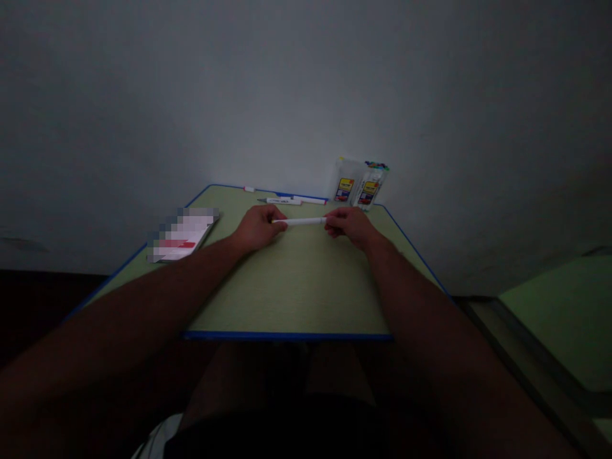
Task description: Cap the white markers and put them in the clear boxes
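A white marker pen is held level between my two hands, above the pale green tabletop. The fingers of my left hand are pinched on its left end, where a bit of yellow shows. At the other end, my right hand pinches the tip with thumb and fingers. Just behind the hands lies an uncapped marker with a dark point facing left. Another white marker with a pink end lies beside it. Farther left is a small white cap with a pink end.
Two clear plastic cases stand at the back right: one looks nearly bare inside, the other holds several coloured-end markers. A booklet or tablet, partly blurred, lies at the left. The table has a blue edge and meets a wall.
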The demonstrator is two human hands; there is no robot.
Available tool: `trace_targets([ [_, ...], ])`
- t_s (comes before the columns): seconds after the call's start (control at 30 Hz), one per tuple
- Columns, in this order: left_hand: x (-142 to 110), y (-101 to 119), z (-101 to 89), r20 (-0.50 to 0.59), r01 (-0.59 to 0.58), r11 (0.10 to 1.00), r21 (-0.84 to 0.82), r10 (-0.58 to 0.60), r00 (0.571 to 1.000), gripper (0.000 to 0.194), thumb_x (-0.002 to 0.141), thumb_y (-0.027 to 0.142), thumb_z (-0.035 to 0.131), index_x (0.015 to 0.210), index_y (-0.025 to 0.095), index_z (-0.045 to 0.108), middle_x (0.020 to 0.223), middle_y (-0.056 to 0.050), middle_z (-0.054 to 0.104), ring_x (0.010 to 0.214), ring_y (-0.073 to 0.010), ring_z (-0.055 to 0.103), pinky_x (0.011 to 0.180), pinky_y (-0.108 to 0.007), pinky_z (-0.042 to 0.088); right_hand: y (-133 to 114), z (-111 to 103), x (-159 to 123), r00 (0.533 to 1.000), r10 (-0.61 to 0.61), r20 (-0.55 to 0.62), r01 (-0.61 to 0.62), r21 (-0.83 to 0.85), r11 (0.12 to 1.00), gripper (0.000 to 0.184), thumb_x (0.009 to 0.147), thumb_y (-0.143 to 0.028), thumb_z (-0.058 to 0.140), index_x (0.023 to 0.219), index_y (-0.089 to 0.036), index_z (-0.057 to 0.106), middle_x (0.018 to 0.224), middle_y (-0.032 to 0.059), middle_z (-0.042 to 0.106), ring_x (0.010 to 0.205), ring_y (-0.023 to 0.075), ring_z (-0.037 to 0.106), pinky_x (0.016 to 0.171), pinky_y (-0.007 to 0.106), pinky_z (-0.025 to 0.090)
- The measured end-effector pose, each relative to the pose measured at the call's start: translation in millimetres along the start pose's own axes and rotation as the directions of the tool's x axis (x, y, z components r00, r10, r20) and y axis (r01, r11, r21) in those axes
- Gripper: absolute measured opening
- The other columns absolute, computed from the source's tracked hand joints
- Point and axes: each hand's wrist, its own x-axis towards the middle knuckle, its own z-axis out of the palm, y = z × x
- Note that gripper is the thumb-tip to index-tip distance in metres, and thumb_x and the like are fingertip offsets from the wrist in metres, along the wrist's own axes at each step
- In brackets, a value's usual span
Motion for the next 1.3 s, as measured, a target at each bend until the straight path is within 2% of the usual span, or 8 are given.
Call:
trace_targets([
  [0.33, 0.6, -0.8, 3.2, -0.029, -0.015, 1.0, -0.017, 0.014, 0.999, 0.011, 0.071, 0.026, 0.07, 0.076, 0.017, 0.068, 0.063, 0.002, 0.057, 0.06, -0.0137, 0.048, 0.058, -0.029, 0.036, -3.7, 2.6, -2.3, 1.0, -0.007, 0.0, 0.007, 0.006, 1.0, 0.009, 0.077, -0.008, 0.074, 0.07, -0.013, 0.069, 0.056, 0.002, 0.067, 0.045, 0.0092, 0.059, 0.044, 0.019, 0.051],
  [0.77, -3.2, 6.6, 3.2, -0.029, 0.04, 0.998, -0.054, -0.041, 0.999, 0.007, 0.069, 0.024, 0.071, 0.071, 0.018, 0.067, 0.057, 0.003, 0.055, 0.057, -0.0137, 0.047, 0.056, -0.029, 0.034, -4.7, 3.5, -2.6, 1.0, 0.002, -0.019, -0.003, -0.026, 1.0, 0.01, 0.078, -0.006, 0.069, 0.07, -0.013, 0.069, 0.056, 0.0013, 0.066, 0.044, 0.0088, 0.057, 0.044, 0.019, 0.05],
  [1.03, -6.7, 15.8, 0.9, -0.033, 0.039, 0.999, -0.028, -0.04, 0.999, 0.006, 0.069, 0.022, 0.07, 0.069, 0.017, 0.067, 0.056, 0.003, 0.055, 0.056, -0.0133, 0.046, 0.056, -0.03, 0.035, -3.8, 4.5, -2.3, 1.0, -0.028, -0.006, 0.028, -0.026, 0.999, 0.01, 0.074, -0.015, 0.078, 0.07, -0.013, 0.069, 0.056, 0.0013, 0.066, 0.044, 0.0082, 0.056, 0.044, 0.018, 0.049],
  [1.3, -2.3, 4.9, 3.3, -0.011, -0.01, 1.0, 0.015, 0.01, 1.0, 0.013, 0.073, 0.03, 0.069, 0.078, 0.018, 0.07, 0.061, 0.002, 0.059, 0.06, -0.0159, 0.051, 0.059, -0.03, 0.038, 1.5, 2.9, -0.9, 1.0, -0.013, -0.015, 0.014, 0.033, 0.999, 0.009, 0.074, -0.012, 0.077, 0.069, -0.013, 0.069, 0.055, 0.0017, 0.067, 0.044, 0.01, 0.058, 0.044, 0.021, 0.052],
])
